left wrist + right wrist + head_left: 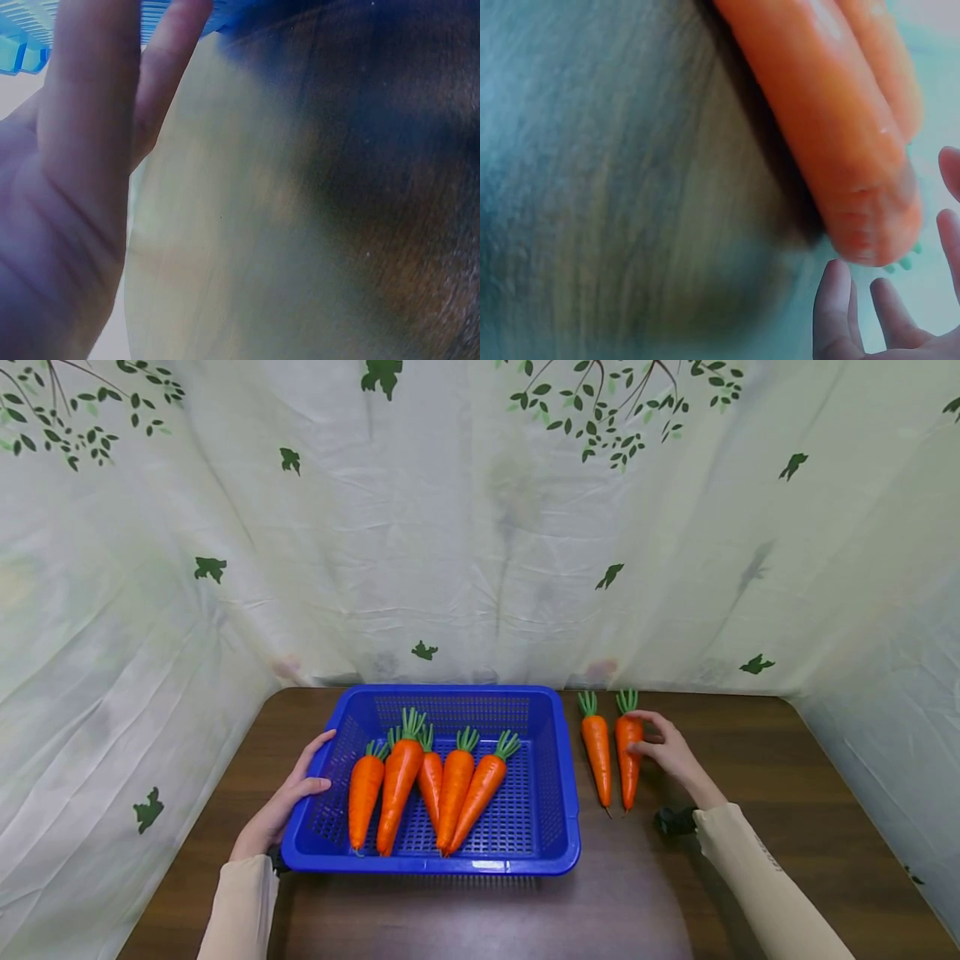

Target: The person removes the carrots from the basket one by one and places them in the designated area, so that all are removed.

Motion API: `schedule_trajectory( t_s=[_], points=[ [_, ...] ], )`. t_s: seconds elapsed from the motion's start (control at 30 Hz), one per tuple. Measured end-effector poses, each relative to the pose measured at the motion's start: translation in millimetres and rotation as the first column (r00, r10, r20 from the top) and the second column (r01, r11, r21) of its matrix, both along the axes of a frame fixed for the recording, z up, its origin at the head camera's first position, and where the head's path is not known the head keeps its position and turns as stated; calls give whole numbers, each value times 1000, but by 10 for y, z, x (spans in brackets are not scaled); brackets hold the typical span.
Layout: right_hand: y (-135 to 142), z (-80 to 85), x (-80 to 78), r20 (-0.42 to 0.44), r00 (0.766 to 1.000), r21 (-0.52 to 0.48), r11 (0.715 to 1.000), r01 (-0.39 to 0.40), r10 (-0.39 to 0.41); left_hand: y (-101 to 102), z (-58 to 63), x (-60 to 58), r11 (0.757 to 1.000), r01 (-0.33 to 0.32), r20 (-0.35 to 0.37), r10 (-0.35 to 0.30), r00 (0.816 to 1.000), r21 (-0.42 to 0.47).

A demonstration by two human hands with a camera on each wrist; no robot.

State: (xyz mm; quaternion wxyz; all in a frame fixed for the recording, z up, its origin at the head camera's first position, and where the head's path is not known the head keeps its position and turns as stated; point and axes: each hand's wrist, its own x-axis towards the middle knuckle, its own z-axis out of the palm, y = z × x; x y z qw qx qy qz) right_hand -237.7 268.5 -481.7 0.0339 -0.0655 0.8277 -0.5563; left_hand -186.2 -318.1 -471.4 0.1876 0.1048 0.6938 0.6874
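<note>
A blue plastic basket (pixel 429 863) with perforated walls stands on the wooden table and holds several orange carrots (pixel 402 768) with green tops. My left hand (pixel 288 797) holds its left rim, the thumb lapping over the edge; in the left wrist view its fingers (pixel 94 97) reach up to the basket's wall (pixel 161 19). Right of the basket, two carrots lie side by side. My right hand (pixel 670 750) is at the outer carrot (pixel 628 760), overlapping its right side in the head view. In the right wrist view the spread fingers (pixel 832 307) stand just past that carrot's top end (pixel 870 232).
The other loose carrot (pixel 597 760) lies between the basket and the outer one, tops toward the back. A pale cloth (pixel 465 527) printed with leaves hangs behind and along the sides of the table (pixel 450 927). A dark band (pixel 673 821) sits at the right wrist.
</note>
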Motion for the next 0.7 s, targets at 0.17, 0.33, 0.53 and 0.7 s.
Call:
schedule_trajectory(
  t_s=[0.17,0.33,0.53,0.7],
  points=[
    [19,80,35,-9,1000,13,1000,18,-18,-5,-2,-6,1000,4,-2,-4,1000,-8],
    [13,192,79,12,999,-19,999,47,-47,-6,-2,-8,1000,15,-9,-15,1000,-4],
    [-68,378,133,14,999,-63,997,42,-41,5,16,-5,1000,20,-24,-20,1000,1],
    [-204,567,191,-5,1000,-119,993,-25,25,19,11,-17,1000,18,-54,-17,998,17]
  ],
)
